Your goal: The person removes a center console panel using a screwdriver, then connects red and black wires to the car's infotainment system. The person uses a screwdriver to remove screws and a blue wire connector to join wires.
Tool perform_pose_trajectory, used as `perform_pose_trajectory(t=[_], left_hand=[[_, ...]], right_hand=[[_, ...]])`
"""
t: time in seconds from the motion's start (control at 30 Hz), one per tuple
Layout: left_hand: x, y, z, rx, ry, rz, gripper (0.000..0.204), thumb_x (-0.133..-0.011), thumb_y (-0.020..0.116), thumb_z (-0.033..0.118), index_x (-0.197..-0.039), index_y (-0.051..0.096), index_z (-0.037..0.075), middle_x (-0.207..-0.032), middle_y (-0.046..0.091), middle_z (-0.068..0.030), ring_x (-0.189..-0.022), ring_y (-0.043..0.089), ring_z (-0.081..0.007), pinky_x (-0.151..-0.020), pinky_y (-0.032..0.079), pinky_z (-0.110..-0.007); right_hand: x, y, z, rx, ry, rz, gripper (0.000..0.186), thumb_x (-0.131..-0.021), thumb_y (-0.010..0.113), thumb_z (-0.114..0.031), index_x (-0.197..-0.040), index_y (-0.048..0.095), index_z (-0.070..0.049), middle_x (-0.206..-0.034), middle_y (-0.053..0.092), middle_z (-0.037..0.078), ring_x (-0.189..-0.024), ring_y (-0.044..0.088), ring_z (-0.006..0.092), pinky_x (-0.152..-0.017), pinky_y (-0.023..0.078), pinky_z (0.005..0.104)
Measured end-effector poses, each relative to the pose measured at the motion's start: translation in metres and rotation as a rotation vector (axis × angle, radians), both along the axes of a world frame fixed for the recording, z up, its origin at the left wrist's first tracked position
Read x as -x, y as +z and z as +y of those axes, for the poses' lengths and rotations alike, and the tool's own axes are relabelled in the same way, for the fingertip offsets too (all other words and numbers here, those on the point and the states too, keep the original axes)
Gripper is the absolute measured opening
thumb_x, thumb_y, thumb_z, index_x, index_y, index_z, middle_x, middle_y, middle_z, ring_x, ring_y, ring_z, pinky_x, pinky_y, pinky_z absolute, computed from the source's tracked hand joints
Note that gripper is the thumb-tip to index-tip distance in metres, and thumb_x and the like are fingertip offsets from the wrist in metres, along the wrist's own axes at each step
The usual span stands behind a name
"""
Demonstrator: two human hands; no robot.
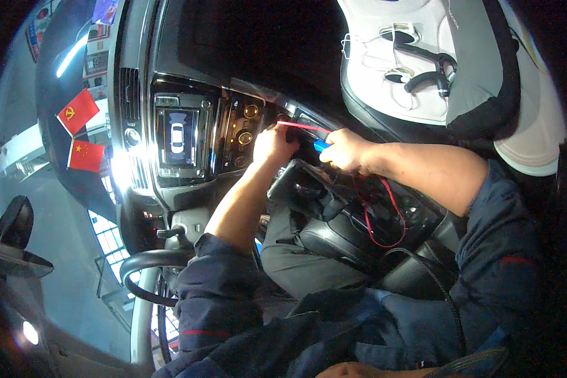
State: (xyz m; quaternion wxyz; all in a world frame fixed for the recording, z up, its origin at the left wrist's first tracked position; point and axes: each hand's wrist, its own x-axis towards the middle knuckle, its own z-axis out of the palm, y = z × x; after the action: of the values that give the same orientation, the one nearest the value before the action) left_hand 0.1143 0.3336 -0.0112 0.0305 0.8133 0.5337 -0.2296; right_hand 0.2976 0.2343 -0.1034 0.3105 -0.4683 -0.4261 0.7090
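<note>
A thin red wire point(302, 126) stretches nearly straight between my two hands, over the front of the car's centre console. My left hand point(275, 148) is closed at the wire's left end, just below the dashboard knobs; its fingertips are partly hidden in the dark. My right hand point(348, 151) grips a blue-handled tool point(322, 145), whose working end I cannot make out, and the wire reaches the top of this hand. Below my right wrist a red loop of wire point(402, 222) hangs over the console. A black gear lever point(327, 205) stands beneath my hands.
A lit screen point(177, 135) and round knobs point(245, 138) face the console. The steering wheel point(130, 272) is at lower left. Two small red flags point(85, 155) stand on the dashboard. A white-covered seat point(372, 94) is at upper right. A black cable point(436, 280) runs by my right arm.
</note>
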Motion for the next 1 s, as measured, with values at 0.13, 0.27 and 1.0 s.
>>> perform_pose_trajectory(t=[0.13,0.27,1.0], left_hand=[[-0.001,0.0,0.001,0.022,-0.001,0.004,0.044,-0.078,0.08,0.026,-0.117,0.069,0.009,-0.113,0.072,-0.0164,-0.108,0.07,-0.0343,-0.095,0.056,-0.044],[0.002,-0.004,0.001,-0.01,-0.022,0.039,0.045,-0.08,0.08,0.027,-0.12,0.068,0.01,-0.115,0.072,-0.0153,-0.106,0.07,-0.0358,-0.092,0.057,-0.046],[0.016,-0.014,-0.06,-0.364,0.297,-0.128,0.03,-0.082,0.074,0.027,-0.102,0.066,0.005,-0.104,0.07,-0.0179,-0.096,0.071,-0.0347,-0.082,0.059,-0.045]], right_hand=[[0.002,0.001,-0.003,0.014,-0.006,-0.023,0.023,-0.08,0.074,-0.023,-0.085,0.07,-0.001,-0.077,0.07,0.017,-0.07,0.068,0.0279,-0.066,0.053,0.0427],[0.004,0.009,-0.006,-0.099,-0.047,-0.093,0.026,-0.079,0.071,-0.021,-0.092,0.07,0.002,-0.08,0.071,0.02,-0.073,0.069,0.0314,-0.07,0.054,0.0444],[-0.013,0.013,-0.008,-0.67,0.335,-0.468,0.018,-0.084,0.063,-0.017,-0.092,0.071,-0.002,-0.101,0.065,0.032,-0.093,0.068,0.0471,-0.08,0.055,0.0509]])
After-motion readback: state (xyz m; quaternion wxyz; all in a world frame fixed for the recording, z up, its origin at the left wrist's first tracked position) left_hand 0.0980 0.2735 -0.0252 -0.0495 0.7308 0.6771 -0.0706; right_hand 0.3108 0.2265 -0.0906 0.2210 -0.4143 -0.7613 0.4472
